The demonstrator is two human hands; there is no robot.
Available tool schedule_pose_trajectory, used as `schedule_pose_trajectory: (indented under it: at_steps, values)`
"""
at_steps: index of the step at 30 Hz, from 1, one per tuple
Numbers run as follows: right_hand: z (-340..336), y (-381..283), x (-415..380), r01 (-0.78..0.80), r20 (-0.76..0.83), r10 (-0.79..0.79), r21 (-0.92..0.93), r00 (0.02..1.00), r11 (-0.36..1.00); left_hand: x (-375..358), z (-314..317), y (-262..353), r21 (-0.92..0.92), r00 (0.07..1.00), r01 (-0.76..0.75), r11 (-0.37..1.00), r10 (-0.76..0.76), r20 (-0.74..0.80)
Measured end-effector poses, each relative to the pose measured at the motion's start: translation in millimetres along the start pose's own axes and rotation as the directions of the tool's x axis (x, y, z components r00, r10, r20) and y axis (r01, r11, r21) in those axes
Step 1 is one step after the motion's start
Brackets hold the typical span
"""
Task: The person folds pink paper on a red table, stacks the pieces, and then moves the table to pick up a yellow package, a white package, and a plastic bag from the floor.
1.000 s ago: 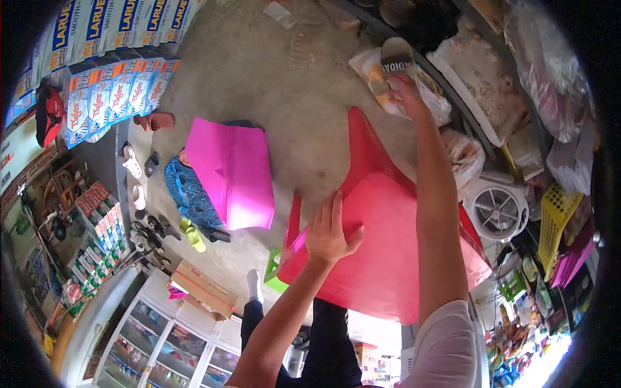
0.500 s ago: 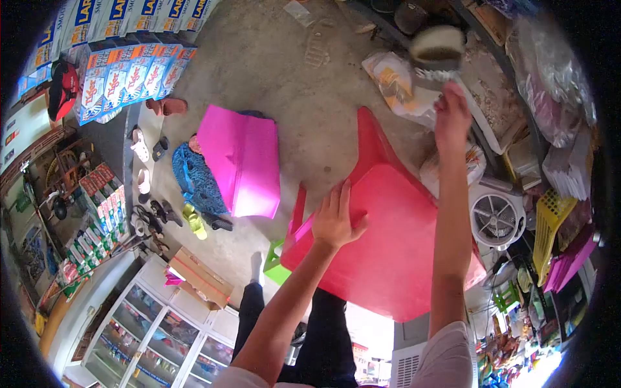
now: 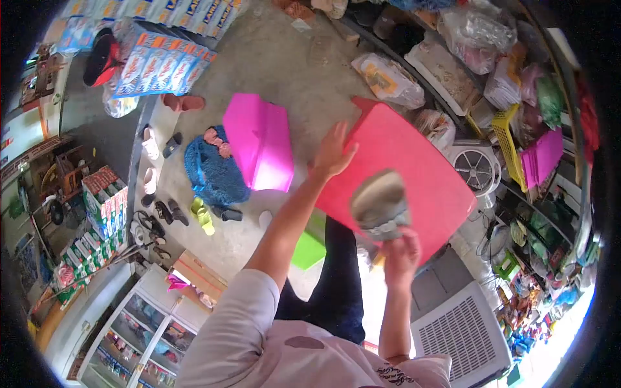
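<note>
Red plastic table (image 3: 414, 174): it was tipped up in front of the person, its broad flat face toward the camera, probably so the surface could be reached.
Sandal (image 3: 380, 205): a worn, greyish one, lifted sole-out in front of the table's lower part, just above the right hand.
Right hand (image 3: 401, 253): closed round the sandal's near end, fingers curled; motion blur hid the exact grip.
Left hand (image 3: 331, 155): fingers spread and flat against the table's upper left edge, apparently steadying it.
Pink table (image 3: 259, 142): on the concrete floor, left of the left hand.
Blue mat (image 3: 210, 174): beside it, further left, with shoes (image 3: 165, 210) scattered near.
Fan (image 3: 477, 169): right of the table.
</note>
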State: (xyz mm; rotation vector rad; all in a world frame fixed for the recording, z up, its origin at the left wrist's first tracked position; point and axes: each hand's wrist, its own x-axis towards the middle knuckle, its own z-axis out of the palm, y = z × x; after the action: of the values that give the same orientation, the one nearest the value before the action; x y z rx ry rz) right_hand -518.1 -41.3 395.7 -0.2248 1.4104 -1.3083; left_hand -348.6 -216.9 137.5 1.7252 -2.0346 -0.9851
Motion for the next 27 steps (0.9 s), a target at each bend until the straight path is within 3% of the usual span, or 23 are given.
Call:
schedule_pose_trajectory:
  at_steps: [2,4,6,8,9,10,11,12,14,16,17,19,20,21,22,24,26,27]
  values:
    - [19,34,-64,-0.081,0.032,0.087,-0.143,0.996,0.986,-57,-73,-14,-0.049,0.974,0.175,0.983,-0.166,0.155]
    - [33,86,-116,-0.128,-0.022,0.126,-0.165,0.992,0.978,-132,-100,-70,-0.267,0.897,0.424,0.866,-0.361,0.253]
    - [57,120,-170,-0.175,-0.126,0.151,-0.199,0.98,0.964,-222,-125,-151,-0.073,0.868,0.405,0.911,-0.358,0.344]
    - [68,153,-222,-0.232,-0.22,0.187,-0.202,0.958,0.952,-326,-175,-211,0.265,0.915,-0.017,0.964,-0.091,0.393]
    - [73,170,-244,-0.198,-0.214,0.154,-0.2,0.965,0.96,-383,-201,-240,0.378,0.952,-0.287,0.88,0.219,0.213]
    - [79,183,-268,-0.206,-0.235,0.156,-0.205,0.959,0.957,-428,-225,-269,0.199,0.941,0.029,0.98,-0.094,0.326]
    - [85,192,-285,-0.207,-0.254,0.151,-0.213,0.955,0.955,-481,-241,-313,0.236,0.858,0.186,0.954,-0.275,0.434]
    - [92,202,-293,-0.2,-0.267,0.138,-0.222,0.954,0.954,-533,-258,-346,0.288,0.794,0.372,0.882,-0.464,0.392]
    - [96,226,-312,-0.232,-0.317,0.166,-0.183,0.934,0.955,-633,-304,-393,0.349,0.756,0.399,0.848,-0.52,0.397]
    - [92,246,-320,-0.26,-0.332,0.205,-0.131,0.921,0.957,-699,-356,-394,0.315,0.511,0.702,0.639,-0.76,0.402]
    - [92,258,-322,-0.249,-0.341,0.205,-0.092,0.918,0.964,-731,-373,-406,0.383,0.487,0.651,0.656,-0.747,0.452]
    - [88,281,-315,-0.329,-0.403,0.273,-0.076,0.874,0.941,-780,-401,-404,0.365,0.552,0.561,0.743,-0.665,0.504]
    - [84,294,-308,-0.371,-0.43,0.31,-0.063,0.848,0.926,-797,-408,-397,0.408,0.466,0.665,0.626,-0.774,0.427]
    - [78,309,-301,-0.405,-0.443,0.354,-0.024,0.824,0.914,-814,-411,-399,0.455,0.429,0.652,0.607,-0.79,0.439]
    - [69,323,-293,-0.438,-0.458,0.396,0.018,0.796,0.899,-833,-408,-401,0.403,0.464,0.683,0.609,-0.788,0.403]
    - [49,360,-274,-0.439,-0.504,0.445,0.14,0.74,0.888,-847,-412,-386,0.359,0.35,0.755,0.549,-0.8,0.487]
    - [45,367,-254,-0.49,-0.573,0.558,0.287,0.6,0.823,-854,-406,-367,0.234,0.363,0.835,0.498,-0.818,0.446]
    - [34,383,-243,-0.464,-0.537,0.571,0.336,0.621,0.82,-853,-402,-361,0.163,0.336,0.883,0.44,-0.836,0.433]
